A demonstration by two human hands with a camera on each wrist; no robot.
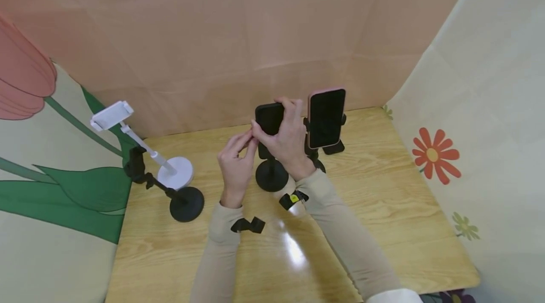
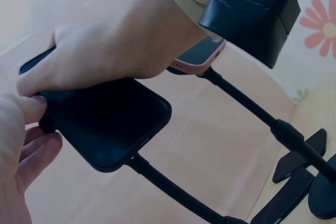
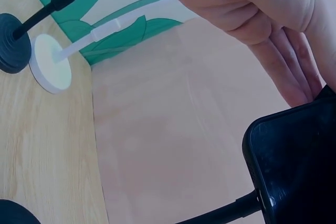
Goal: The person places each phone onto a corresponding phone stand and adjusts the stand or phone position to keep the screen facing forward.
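Observation:
A black phone (image 1: 269, 117) stands tilted up on a black phone stand, its round base (image 1: 271, 175) on the table. My right hand (image 1: 289, 142) grips the phone across its right side, thumb over the front and fingers at the top edge. At the phone's left edge, my left hand (image 1: 236, 163) pinches a small black clamp piece (image 2: 48, 124) of the holder between thumb and fingers, seen in the left wrist view. Most of the holder is hidden behind the phone. In the right wrist view the left fingers (image 3: 294, 69) reach behind the phone's edge.
Right of my hands, a pink-cased phone (image 1: 327, 118) is held upright in another black stand. A flat black piece (image 1: 334, 148) lies behind it. At the left are a white phone stand (image 1: 175, 173) and a black one (image 1: 186, 204). A fabric backdrop (image 1: 191, 47) borders the wooden table (image 1: 383, 199).

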